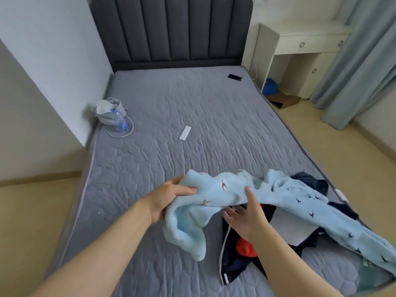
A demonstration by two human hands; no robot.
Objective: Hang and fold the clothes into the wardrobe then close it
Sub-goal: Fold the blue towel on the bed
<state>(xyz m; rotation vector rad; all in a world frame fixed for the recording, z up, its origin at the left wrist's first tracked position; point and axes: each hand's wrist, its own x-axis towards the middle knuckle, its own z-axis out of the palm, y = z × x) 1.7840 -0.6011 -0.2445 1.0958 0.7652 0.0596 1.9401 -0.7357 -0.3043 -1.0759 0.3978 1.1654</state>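
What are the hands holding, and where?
The left hand grips the blue garment by its bunched end; the right hand is open, gripping nothing.

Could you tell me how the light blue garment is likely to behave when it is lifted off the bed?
Probably floppy: the garment sags and bunches where the left hand grips it. Likely light, since one hand holds its end up. Its long trailing part may drag over the dark clothes.

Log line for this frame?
left hand: grips light blue garment | right hand: open at garment | dark clothes: heaped on bed
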